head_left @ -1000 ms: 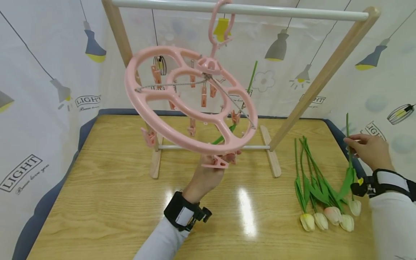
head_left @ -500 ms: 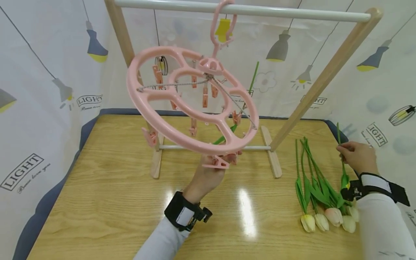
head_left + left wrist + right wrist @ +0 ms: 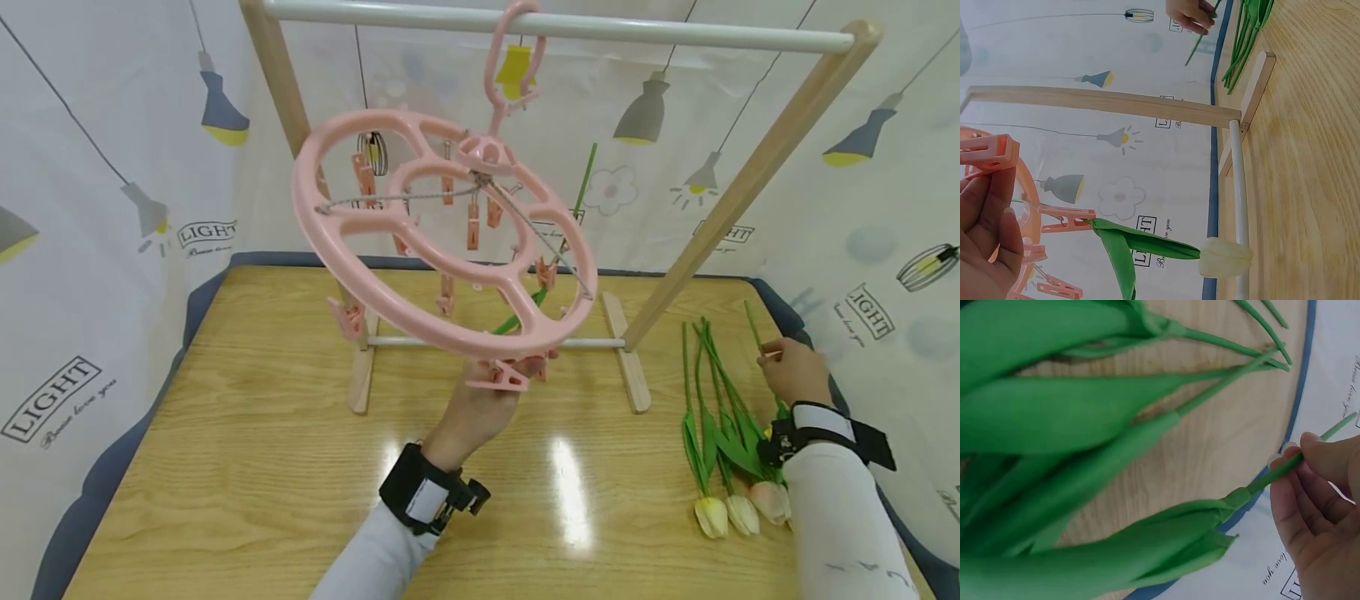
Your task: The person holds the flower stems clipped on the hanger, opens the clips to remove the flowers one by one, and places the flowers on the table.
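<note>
A pink round clip hanger [image 3: 465,337] hangs tilted from a rail, with several clothespins around it. My left hand [image 3: 486,408] grips its near rim, beside a pink clothespin [image 3: 991,153]; the ring hides part of the fingers. Pinched by its stem between the thumb and fingers of my right hand [image 3: 797,371] is a tulip [image 3: 1275,472], its leaves pointing toward me. Another clothespin [image 3: 1067,219] holds a white tulip [image 3: 1225,257] that hangs bloom down below the ring. Several more tulips [image 3: 711,517] lie on the table next to my right hand.
The wooden stand has a white top rail [image 3: 660,32], slanted posts [image 3: 750,179] and flat feet [image 3: 625,354] on the wooden table [image 3: 225,467]. A printed fabric backdrop [image 3: 97,275] surrounds the table.
My right hand has moved left and toward me with the tulip, bringing it closer to the loose tulips. The left hand and hanger stay in place.
</note>
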Demonstrator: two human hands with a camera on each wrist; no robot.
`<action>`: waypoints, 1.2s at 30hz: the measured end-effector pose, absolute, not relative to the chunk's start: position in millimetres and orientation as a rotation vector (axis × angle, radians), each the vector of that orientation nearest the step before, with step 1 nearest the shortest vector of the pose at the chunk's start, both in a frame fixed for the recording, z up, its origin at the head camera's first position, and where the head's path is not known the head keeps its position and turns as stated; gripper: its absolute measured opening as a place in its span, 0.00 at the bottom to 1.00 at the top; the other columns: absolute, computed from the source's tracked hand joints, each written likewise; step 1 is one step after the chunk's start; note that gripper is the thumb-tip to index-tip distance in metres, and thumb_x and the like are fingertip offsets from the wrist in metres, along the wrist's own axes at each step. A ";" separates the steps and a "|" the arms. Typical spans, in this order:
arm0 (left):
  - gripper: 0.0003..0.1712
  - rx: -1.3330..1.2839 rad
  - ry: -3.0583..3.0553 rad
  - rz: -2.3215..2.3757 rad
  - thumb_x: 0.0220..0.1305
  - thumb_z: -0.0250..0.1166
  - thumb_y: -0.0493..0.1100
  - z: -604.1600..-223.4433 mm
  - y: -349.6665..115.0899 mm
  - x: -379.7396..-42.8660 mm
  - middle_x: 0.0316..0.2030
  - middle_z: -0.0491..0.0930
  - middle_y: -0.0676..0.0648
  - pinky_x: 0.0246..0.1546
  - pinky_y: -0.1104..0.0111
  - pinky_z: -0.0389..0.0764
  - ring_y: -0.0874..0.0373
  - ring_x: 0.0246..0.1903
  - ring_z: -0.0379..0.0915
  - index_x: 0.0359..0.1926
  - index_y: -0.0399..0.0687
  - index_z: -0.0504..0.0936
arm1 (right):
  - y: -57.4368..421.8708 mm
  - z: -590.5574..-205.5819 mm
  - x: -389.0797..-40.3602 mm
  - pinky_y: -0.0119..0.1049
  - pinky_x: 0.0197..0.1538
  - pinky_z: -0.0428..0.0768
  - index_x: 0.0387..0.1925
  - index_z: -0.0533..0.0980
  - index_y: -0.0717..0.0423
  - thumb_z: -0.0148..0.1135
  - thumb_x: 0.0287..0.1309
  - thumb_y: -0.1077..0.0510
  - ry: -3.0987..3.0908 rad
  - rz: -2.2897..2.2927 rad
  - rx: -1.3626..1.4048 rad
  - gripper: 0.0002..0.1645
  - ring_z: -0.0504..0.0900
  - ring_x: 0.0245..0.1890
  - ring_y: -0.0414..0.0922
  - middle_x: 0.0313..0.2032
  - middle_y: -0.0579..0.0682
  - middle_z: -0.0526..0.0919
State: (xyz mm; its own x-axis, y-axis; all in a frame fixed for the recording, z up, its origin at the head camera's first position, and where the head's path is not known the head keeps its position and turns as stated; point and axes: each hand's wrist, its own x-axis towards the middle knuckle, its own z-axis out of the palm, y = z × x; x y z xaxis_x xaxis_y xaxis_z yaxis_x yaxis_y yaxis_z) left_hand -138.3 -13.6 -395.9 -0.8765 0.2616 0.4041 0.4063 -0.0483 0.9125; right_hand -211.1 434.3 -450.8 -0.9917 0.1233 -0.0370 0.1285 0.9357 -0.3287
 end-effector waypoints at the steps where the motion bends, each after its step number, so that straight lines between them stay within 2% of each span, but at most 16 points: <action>1: 0.12 -0.740 -2.075 -2.087 0.68 0.56 0.28 -396.2 -13.6 -138.3 0.43 0.84 0.32 0.46 0.68 0.83 0.42 0.43 0.82 0.50 0.30 0.78 | 434.5 -453.3 -212.4 0.55 0.31 0.77 0.54 0.69 0.79 0.52 0.68 0.63 3.061 -0.516 0.213 0.22 0.80 0.36 0.69 0.43 0.77 0.80; 3: 0.12 -0.749 -2.033 -2.127 0.67 0.56 0.27 -396.5 -13.0 -138.5 0.43 0.83 0.30 0.47 0.68 0.83 0.43 0.43 0.82 0.50 0.28 0.77 | 433.9 -455.6 -213.3 0.59 0.35 0.76 0.55 0.69 0.78 0.52 0.68 0.62 3.017 -0.503 0.248 0.22 0.79 0.37 0.69 0.43 0.76 0.80; 11: 0.11 -0.762 -1.999 -2.165 0.67 0.58 0.28 -394.1 -12.1 -139.4 0.42 0.83 0.30 0.45 0.69 0.82 0.57 0.41 0.82 0.49 0.28 0.78 | 434.9 -464.1 -212.3 0.53 0.31 0.75 0.58 0.67 0.74 0.47 0.66 0.63 2.924 -0.491 0.301 0.24 0.78 0.39 0.70 0.49 0.76 0.77; 16: 0.12 -0.764 -2.019 -2.135 0.68 0.58 0.29 -392.8 -12.4 -138.6 0.43 0.84 0.31 0.44 0.69 0.82 0.52 0.40 0.82 0.50 0.29 0.78 | 428.0 -466.0 -210.4 0.40 0.24 0.71 0.55 0.69 0.78 0.47 0.61 0.66 2.952 -0.471 0.201 0.23 0.80 0.31 0.62 0.46 0.78 0.78; 24: 0.11 -0.753 -2.066 -2.083 0.69 0.58 0.31 -393.1 -12.7 -138.4 0.43 0.84 0.32 0.44 0.70 0.81 0.44 0.41 0.81 0.49 0.30 0.78 | 424.2 -470.4 -207.2 0.51 0.31 0.78 0.53 0.70 0.79 0.48 0.59 0.68 2.940 -0.475 0.130 0.22 0.79 0.38 0.69 0.45 0.78 0.77; 32: 0.11 -0.740 -2.073 -2.099 0.70 0.56 0.30 -392.2 -13.7 -137.2 0.43 0.84 0.32 0.44 0.70 0.82 0.42 0.42 0.82 0.50 0.30 0.78 | 423.1 -468.6 -205.7 0.46 0.31 0.77 0.54 0.70 0.78 0.47 0.58 0.69 2.877 -0.453 0.076 0.23 0.78 0.39 0.69 0.45 0.79 0.77; 36: 0.11 -0.749 -2.079 -2.088 0.70 0.57 0.31 -393.3 -14.1 -138.6 0.42 0.84 0.33 0.44 0.69 0.82 0.43 0.41 0.82 0.49 0.30 0.78 | 420.4 -460.9 -212.5 0.51 0.34 0.78 0.57 0.66 0.80 0.46 0.63 0.67 2.809 -0.408 0.018 0.24 0.77 0.43 0.71 0.48 0.81 0.74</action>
